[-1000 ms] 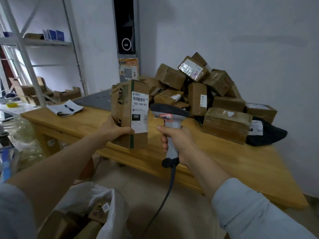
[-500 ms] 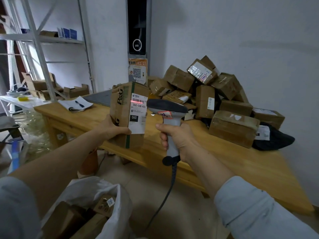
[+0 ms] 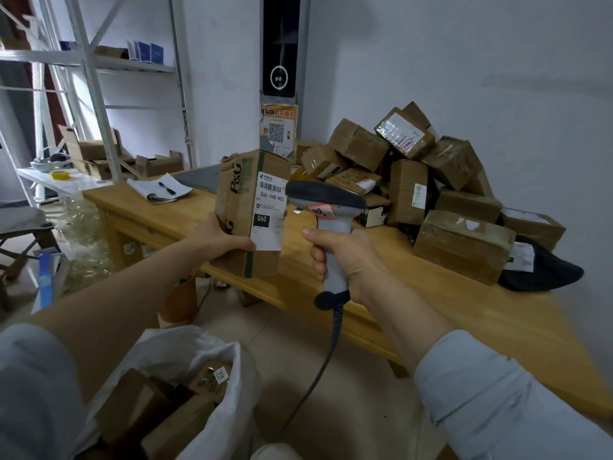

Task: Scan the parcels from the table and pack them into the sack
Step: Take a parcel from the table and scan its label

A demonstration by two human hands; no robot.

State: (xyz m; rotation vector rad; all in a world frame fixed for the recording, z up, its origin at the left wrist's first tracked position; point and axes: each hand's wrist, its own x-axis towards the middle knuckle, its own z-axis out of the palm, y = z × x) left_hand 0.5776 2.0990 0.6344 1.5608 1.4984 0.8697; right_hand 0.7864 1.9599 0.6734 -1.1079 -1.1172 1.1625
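My left hand (image 3: 219, 240) grips an upright brown cardboard parcel (image 3: 247, 207) with a white barcode label facing right. My right hand (image 3: 345, 257) holds a grey corded barcode scanner (image 3: 326, 207) by its handle, its head level with the label and close to it. A pile of several brown parcels (image 3: 414, 174) lies on the wooden table (image 3: 431, 293) against the wall. A white sack (image 3: 199, 353) stands open on the floor at lower left with parcels (image 3: 209, 380) inside.
A notebook with a pen (image 3: 159, 190) lies at the table's left end. A black soft parcel (image 3: 544, 270) sits at the pile's right. Metal shelving (image 3: 99, 94) with open cartons stands at the left. The scanner cable (image 3: 318, 376) hangs down to the tiled floor.
The red scan line seen on the label half a second ago is gone. Both hands stay close together; the view has shifted slightly left.
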